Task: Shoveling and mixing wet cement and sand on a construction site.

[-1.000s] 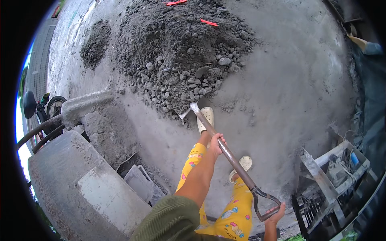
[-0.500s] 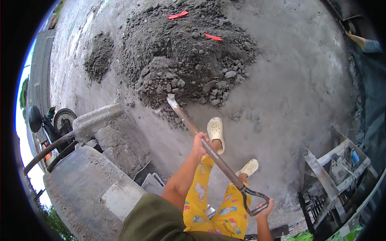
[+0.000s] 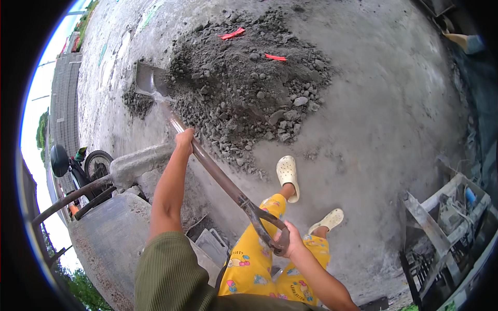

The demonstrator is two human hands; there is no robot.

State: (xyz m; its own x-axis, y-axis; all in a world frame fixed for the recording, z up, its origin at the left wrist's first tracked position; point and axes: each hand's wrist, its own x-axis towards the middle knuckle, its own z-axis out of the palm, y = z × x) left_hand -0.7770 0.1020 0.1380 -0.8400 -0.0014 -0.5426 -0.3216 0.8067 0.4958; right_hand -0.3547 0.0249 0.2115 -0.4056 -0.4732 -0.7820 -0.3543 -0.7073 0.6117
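Observation:
My left hand grips the brown shaft of a shovel partway along it. Lower down, my right hand is closed on the D-shaped handle at the shaft's end. The metal blade is raised at the upper left, over the left edge of a heap of dark grey gravel and sand and near a small separate pile. My legs in yellow patterned trousers and cream clogs stand on the concrete just below the heap.
A cement mixer drum and its chute stand at the lower left, with a motorbike behind. A metal frame machine is at the right. Two red scraps lie on the heap.
The shovel swung from the heap's near edge up and to the left; its blade is now lifted at the heap's left side. My left hand moved left along with the shaft.

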